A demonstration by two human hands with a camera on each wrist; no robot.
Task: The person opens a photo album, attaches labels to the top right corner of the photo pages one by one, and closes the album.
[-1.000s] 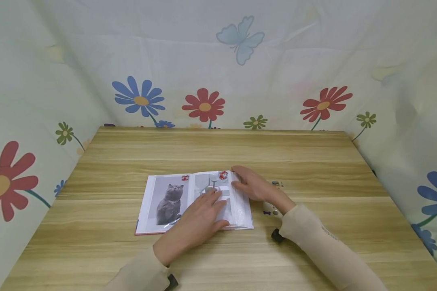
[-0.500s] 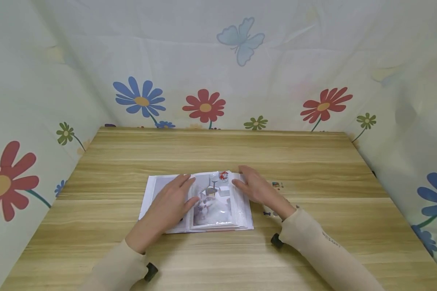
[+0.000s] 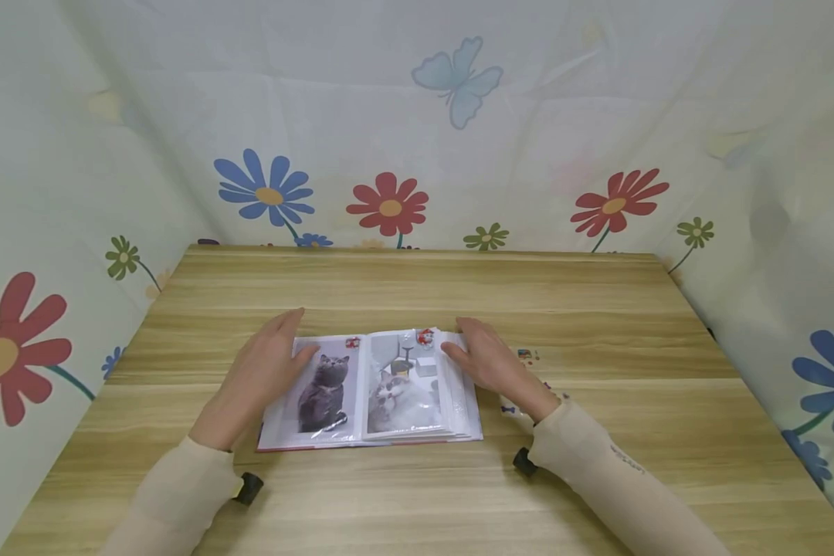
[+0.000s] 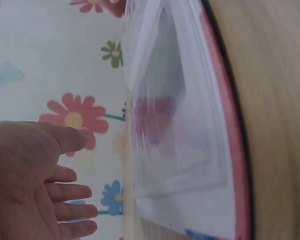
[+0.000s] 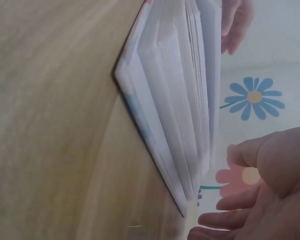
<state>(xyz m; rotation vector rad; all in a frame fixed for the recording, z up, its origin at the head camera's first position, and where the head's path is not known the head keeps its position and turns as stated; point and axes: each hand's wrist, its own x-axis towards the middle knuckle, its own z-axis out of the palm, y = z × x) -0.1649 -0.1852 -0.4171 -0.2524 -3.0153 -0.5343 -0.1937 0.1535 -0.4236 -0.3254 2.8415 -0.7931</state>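
A photo album lies spread on the table in the head view. Its left page bears a photo of a grey cat; the right page shows a photo of a white-and-grey cat. Each page has a small red-and-white cartoon sticker at its upper right corner. My left hand is over the album's left edge, fingers extended, thumb toward the grey cat. At the right edge of the pages is my right hand, its fingers extended too. Both wrist views show the palms facing the album with nothing held.
A clear sheet of small stickers lies under the right wrist, partly covered by it. The wooden table meets flower-printed curtains at its back and sides.
My left hand has lifted off the right page and swept left across the album to its left edge, uncovering both photos. The right hand has barely shifted.
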